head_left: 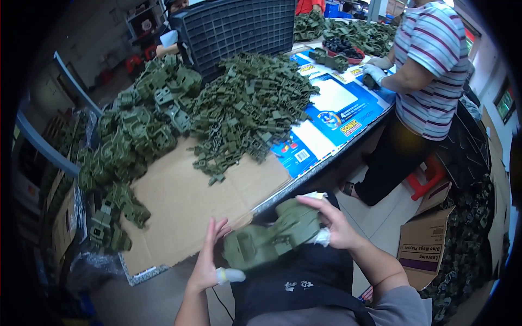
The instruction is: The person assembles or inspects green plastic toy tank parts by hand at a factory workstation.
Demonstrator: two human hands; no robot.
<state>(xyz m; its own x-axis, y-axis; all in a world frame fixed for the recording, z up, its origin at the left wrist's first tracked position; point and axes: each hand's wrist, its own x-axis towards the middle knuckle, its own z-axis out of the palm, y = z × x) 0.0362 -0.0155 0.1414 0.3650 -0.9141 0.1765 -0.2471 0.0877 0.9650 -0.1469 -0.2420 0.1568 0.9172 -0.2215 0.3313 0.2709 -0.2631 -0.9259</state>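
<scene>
One slip of the white finger covers (322, 237) away, perhaps, from dropping it below the table (144, 276), holds the green plastic shell (272, 239) pinched in the right grip (341, 231), just off the table's near edge, with the left grip (206, 261) spread.

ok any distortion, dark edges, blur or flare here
Head view: vignetting rings the frame, fisheye curves the scene toward the rim; the upper-left background is dim; the held olive-green moulded plastic part looks slightly soft, perhaps from motion; a yellowish smudge, possibly flare, overlies the co-worker's black trousers.
</scene>
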